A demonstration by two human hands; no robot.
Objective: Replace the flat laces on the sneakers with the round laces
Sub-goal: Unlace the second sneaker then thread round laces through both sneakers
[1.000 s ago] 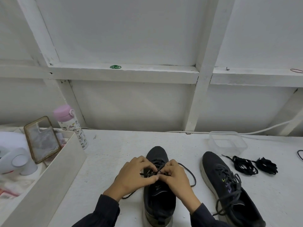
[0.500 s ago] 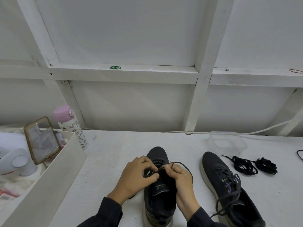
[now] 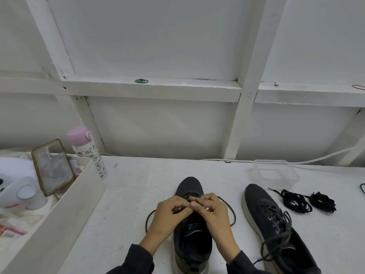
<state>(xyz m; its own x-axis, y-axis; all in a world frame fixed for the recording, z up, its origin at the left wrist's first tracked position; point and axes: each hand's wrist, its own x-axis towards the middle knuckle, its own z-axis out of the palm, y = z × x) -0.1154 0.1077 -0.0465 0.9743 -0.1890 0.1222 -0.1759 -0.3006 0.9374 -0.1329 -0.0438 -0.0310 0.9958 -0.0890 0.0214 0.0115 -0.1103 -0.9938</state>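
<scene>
A white table (image 3: pixel 138 184) runs under a white framed wall (image 3: pixel 158 125). At its middle we see a dark sneaker (image 3: pixel 192 240), toe pointing away. Both hands meet over its tongue, wrists angled inward from dark sleeves (image 3: pixel 138 260). The left hand (image 3: pixel 167 218) and right hand (image 3: pixel 216 214) have curled fingers, tips touching. Each pinches the dark lace (image 3: pixel 234 215), which loops out on both sides of the shoe. The second sneaker (image 3: pixel 276 234), laced in grey, lies to the right, near two black lace bundles (image 3: pixel 296 201).
</scene>
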